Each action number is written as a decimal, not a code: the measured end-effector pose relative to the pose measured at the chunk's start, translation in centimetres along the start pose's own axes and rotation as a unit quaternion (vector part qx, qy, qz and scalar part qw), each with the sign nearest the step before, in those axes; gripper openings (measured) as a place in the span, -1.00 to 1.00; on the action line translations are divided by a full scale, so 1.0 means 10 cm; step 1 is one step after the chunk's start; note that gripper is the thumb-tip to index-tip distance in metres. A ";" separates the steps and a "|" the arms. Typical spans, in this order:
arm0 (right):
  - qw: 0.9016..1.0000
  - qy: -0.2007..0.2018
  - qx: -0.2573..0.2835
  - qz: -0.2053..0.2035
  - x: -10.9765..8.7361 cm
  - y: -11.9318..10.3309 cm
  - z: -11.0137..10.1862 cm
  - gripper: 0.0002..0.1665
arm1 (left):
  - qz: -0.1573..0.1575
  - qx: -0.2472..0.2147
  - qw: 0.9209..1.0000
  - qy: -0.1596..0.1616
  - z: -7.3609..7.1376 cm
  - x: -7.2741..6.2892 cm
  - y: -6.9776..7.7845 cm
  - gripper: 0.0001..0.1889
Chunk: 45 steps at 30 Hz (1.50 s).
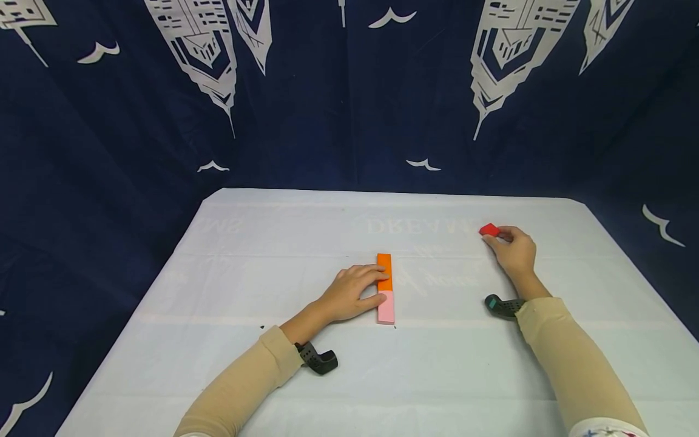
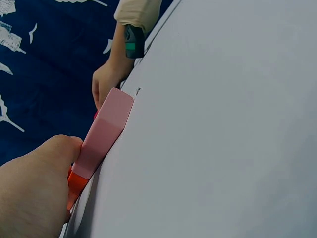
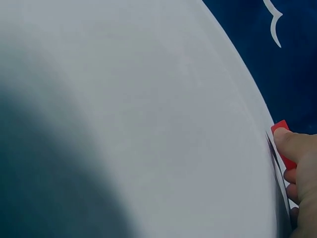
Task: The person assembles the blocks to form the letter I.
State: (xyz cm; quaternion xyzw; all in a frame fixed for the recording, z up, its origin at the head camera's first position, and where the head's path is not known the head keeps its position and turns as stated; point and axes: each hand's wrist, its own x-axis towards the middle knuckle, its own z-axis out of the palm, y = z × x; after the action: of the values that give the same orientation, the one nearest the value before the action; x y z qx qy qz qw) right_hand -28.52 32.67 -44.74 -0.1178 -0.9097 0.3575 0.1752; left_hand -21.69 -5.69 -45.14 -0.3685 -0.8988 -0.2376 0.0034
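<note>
An orange block (image 1: pixel 384 262) and a pink block (image 1: pixel 386 312) lie end to end in a line on the white table. My left hand (image 1: pixel 349 294) reaches over them from the left, its fingers lying across the orange block and its thumb touching the pink one. In the left wrist view, the thumb rests against the side of the pink block (image 2: pixel 106 129). Farther back on the right, my right hand (image 1: pixel 516 250) pinches a small red block (image 1: pixel 489 229) between thumb and fingers. The right wrist view shows the thumb on top of the red block (image 3: pixel 280 124).
A white cloth with faint lettering covers the table (image 1: pixel 306 230). A dark blue curtain (image 1: pixel 349 109) with white prints hangs behind it. Each wrist wears a dark strap device, the left one (image 1: pixel 322 361) low over the table. Tiny dark specks lie near the blocks.
</note>
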 end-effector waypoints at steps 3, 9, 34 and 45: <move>1.000 0.001 0.007 -0.003 0.00 -0.01 0.00 -0.37 | -0.001 -0.002 1.000 0.000 0.00 0.00 0.00 -0.47; 1.000 -0.004 0.022 -0.004 -0.01 -0.07 -0.01 -0.37 | -0.001 0.000 1.000 -0.002 -0.01 0.00 0.01 -0.47; 0.998 -0.021 0.052 -0.041 -0.02 -0.36 0.17 -0.40 | -0.005 0.004 1.000 -0.006 -0.01 0.00 0.02 -0.46; 0.996 -0.040 0.066 -0.050 -0.03 -0.47 0.26 -0.39 | -0.007 0.003 1.000 -0.008 -0.03 0.00 0.03 -0.46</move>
State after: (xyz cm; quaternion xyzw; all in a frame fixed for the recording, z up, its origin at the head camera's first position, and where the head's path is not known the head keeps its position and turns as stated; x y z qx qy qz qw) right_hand -29.70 27.61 -43.36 -0.0459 -0.8953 0.4118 0.1638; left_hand -21.53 -5.67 -44.79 -0.3640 -0.9019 -0.2324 -0.0040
